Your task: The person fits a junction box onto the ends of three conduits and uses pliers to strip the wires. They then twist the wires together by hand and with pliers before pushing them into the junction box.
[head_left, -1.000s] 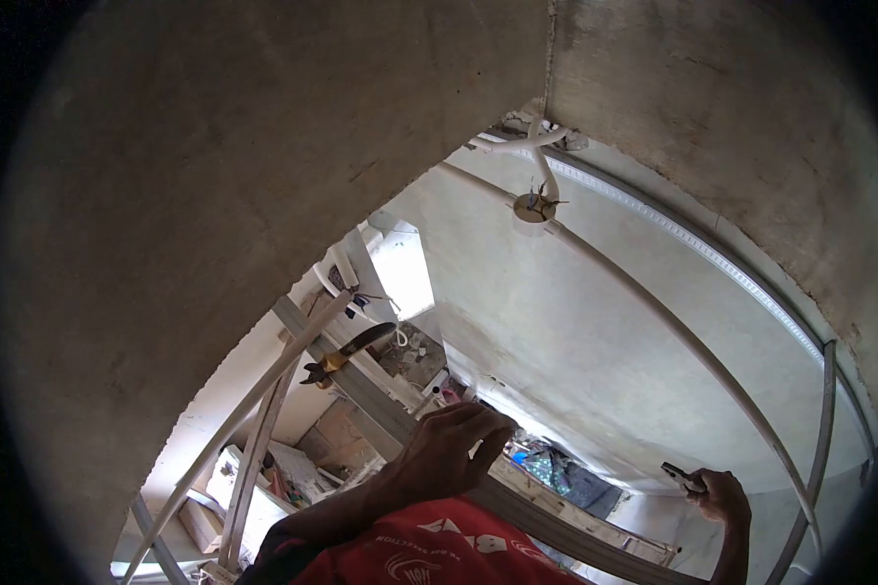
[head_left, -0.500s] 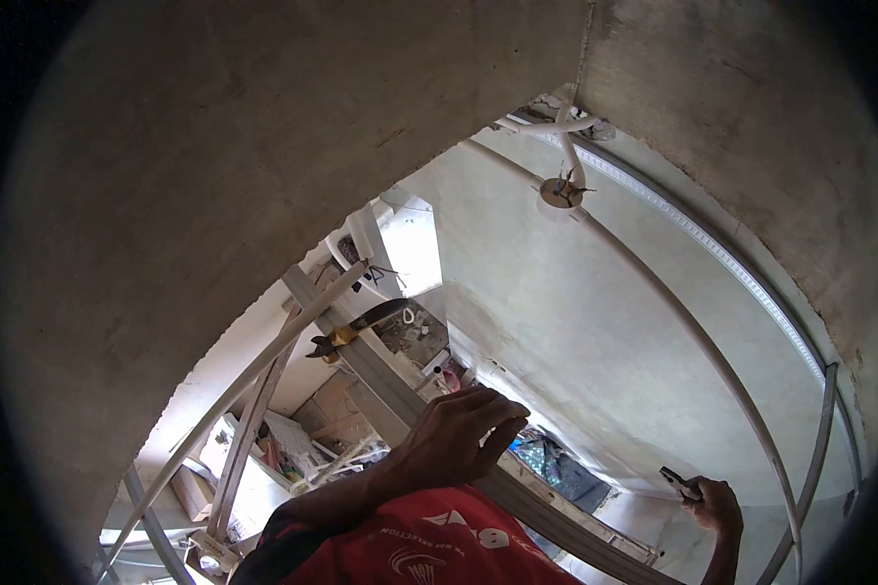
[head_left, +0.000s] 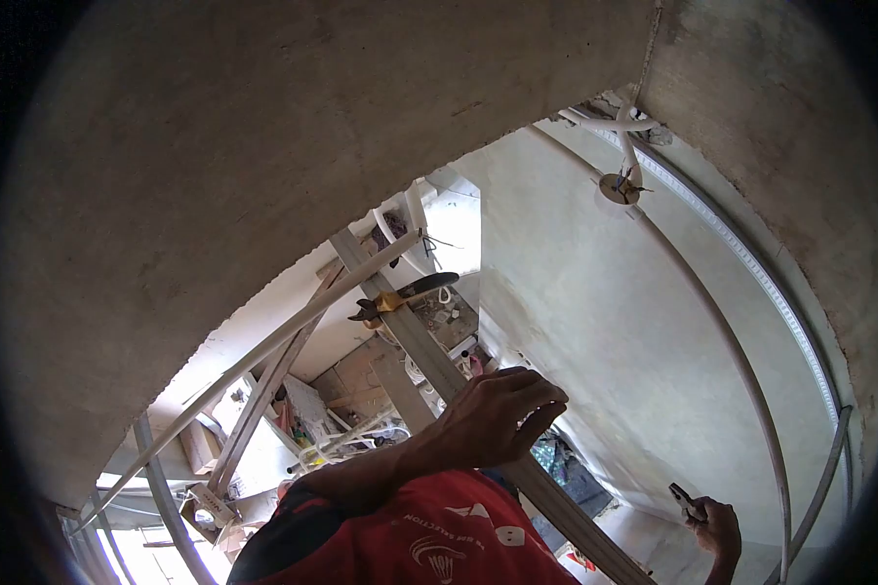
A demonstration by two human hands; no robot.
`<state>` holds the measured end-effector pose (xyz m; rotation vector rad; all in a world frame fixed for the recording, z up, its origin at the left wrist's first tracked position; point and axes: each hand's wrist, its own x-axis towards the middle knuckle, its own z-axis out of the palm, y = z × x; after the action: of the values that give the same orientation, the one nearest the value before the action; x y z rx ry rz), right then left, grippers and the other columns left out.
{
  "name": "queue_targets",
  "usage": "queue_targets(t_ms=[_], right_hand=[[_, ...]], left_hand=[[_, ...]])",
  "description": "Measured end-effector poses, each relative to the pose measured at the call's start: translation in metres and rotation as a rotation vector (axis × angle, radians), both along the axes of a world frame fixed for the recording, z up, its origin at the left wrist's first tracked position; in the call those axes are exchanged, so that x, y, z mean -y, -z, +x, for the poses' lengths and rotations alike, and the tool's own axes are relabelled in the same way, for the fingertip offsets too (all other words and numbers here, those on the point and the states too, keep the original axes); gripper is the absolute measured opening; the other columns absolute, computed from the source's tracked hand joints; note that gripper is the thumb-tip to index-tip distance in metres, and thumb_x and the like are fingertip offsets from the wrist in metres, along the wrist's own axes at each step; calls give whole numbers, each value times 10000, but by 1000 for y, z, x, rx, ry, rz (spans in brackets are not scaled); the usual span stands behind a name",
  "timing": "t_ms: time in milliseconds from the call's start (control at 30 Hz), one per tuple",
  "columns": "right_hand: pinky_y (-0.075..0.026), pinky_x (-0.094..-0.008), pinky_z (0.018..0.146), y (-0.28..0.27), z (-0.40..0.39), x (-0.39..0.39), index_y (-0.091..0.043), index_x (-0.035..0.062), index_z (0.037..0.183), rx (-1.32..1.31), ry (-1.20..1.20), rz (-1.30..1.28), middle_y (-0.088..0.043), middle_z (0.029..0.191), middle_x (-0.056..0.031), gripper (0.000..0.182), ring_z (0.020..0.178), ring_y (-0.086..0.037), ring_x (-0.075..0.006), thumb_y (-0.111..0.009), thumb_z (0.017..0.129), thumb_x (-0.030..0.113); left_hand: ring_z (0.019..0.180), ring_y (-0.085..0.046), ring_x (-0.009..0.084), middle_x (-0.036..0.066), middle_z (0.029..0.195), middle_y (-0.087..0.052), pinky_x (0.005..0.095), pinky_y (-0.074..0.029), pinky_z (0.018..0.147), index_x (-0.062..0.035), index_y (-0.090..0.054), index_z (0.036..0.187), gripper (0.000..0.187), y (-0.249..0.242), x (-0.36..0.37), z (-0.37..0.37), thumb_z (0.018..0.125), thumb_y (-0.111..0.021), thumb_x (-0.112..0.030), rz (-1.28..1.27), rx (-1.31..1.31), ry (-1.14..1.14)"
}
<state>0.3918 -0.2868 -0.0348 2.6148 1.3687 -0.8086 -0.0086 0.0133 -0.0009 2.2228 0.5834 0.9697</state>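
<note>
My left hand is raised in front of the red shirt, its fingers bent together towards the thumb. Whatever lies between the fingertips, if anything, is too small to make out. Behind it runs a long grey metal channel. Lower right, my right hand is closed around a pair of pliers, whose dark jaws point up and left. Across the channel lies another hand tool with dark jaws, a yellow middle and a black handle.
Overhead, a pale conduit curves down from a round junction box with wire ends sticking out. Another conduit with wires at its tip slants across the left. A rough concrete edge hangs close above. Boards and clutter lie below.
The view has shifted, so the channel, junction box and conduits sit further right. My left hand appears slightly right and keeps its bent-finger shape. The pliers stay in my right hand.
</note>
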Motion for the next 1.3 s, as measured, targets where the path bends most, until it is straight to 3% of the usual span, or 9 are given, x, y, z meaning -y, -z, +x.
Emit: queue_targets(t_ms=[133, 233, 400, 800, 900, 1133, 1200, 1233, 1300], right_hand=[[-577, -365, 771, 11, 8, 7, -707, 16, 1099, -121, 103, 13, -760, 985, -164, 354, 859, -753, -248, -835, 775, 78], [-569, -384, 822, 1, 1, 2, -706, 67, 1063, -156, 153, 15, -767, 971, -132, 293, 940, -745, -273, -823, 800, 124], [-573, -402, 825, -7, -8, -4, -705, 71, 1081, -40, 37, -36, -760, 1017, -149, 317, 960, -743, -285, -831, 796, 129], [-580, -411, 821, -5, -4, 0, -694, 62, 1101, -42, -27, -3, -761, 997, -149, 300, 945, -744, -294, -795, 819, 81], [-581, -411, 822, -6, -3, 0, -692, 66, 1103, -228, 117, 36, -763, 988, -141, 319, 937, -744, -298, -805, 806, 94], [-575, -415, 833, 19, 18, 18, -694, 71, 1094, -196, 49, 39, -764, 995, -138, 338, 938, -738, -320, -822, 785, 116], [-585, -333, 718, 17, 16, 17, -689, -33, 1078, -151, -34, 64, -761, 908, -117, 280, 799, -734, -181, -685, 809, -111], [-585, -333, 718, 14, 14, 14, -689, -33, 1078, -154, -29, 61, -761, 908, -117, 280, 799, -734, -181, -685, 809, -111], [-574, -428, 836, 7, 7, 11, -703, 50, 1091, -137, 32, 45, -761, 989, -148, 342, 950, -737, -329, -814, 769, 70]], left_hand=[[817, -714, 310, 141, 908, -725, 414, -575, 702, -13, -706, 1028, 156, -2, 1, 0, 938, -693, -140, -22, -20, -10], [821, -714, 309, 140, 905, -724, 412, -571, 706, -16, -707, 1019, 147, -1, 2, 1, 938, -693, -138, -2, -23, -26], [796, -711, 290, 127, 878, -707, 403, -575, 724, -33, -708, 997, 103, 1, 3, 2, 910, -721, -86, 14, 4, -49], [793, -714, 280, 135, 893, -714, 387, -571, 705, -28, -699, 981, 81, -5, 8, 4, 911, -720, -63, -10, -47, -91], [798, -714, 279, 136, 895, -715, 387, -569, 702, -32, -701, 981, 78, -3, 8, 4, 917, -716, -73, 0, -47, -90], [807, -711, 286, 138, 882, -705, 391, -563, 696, -28, -695, 987, 88, -5, 11, 5, 927, -709, -91, 17, -85, -96], [814, -710, 293, 141, 879, -702, 395, -566, 701, -30, -695, 981, 94, -2, 11, 6, 927, -710, -105, 50, -62, -105], [814, -710, 293, 141, 879, -702, 395, -566, 701, -30, -695, 981, 94, -2, 12, 7, 927, -710, -105, 47, -65, -100], [770, -685, 300, 115, 856, -685, 414, -554, 703, -43, -680, 967, 102, -3, 14, 10, 914, -708, -125, 112, -76, -116]])
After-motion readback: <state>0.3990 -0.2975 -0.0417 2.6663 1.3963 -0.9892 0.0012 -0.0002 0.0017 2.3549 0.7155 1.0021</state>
